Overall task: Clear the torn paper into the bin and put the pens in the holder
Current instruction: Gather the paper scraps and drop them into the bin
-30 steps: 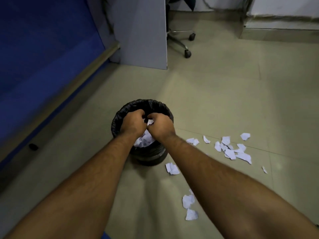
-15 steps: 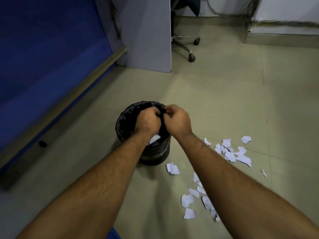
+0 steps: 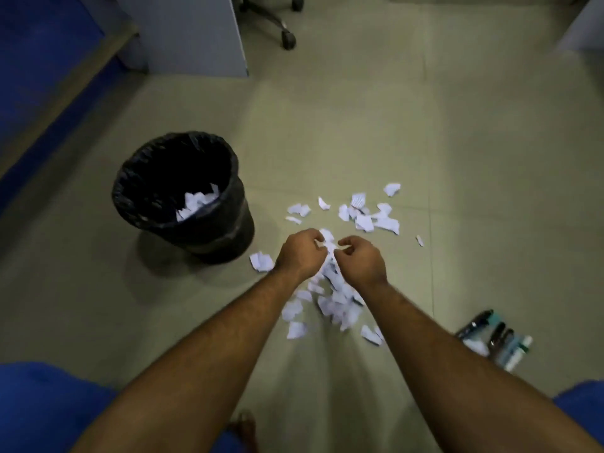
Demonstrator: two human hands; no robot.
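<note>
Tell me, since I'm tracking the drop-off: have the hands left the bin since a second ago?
Yes. Both the left hand and right hand moved off the bin, to its right, over the paper scraps.

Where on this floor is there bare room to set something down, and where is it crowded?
Bare floor lies left of the bin, between the bin and the chair wheel, and beyond the far scraps toward the right. Crowded: the scrap pile under the left hand and right hand, and the pens at lower right.
</note>
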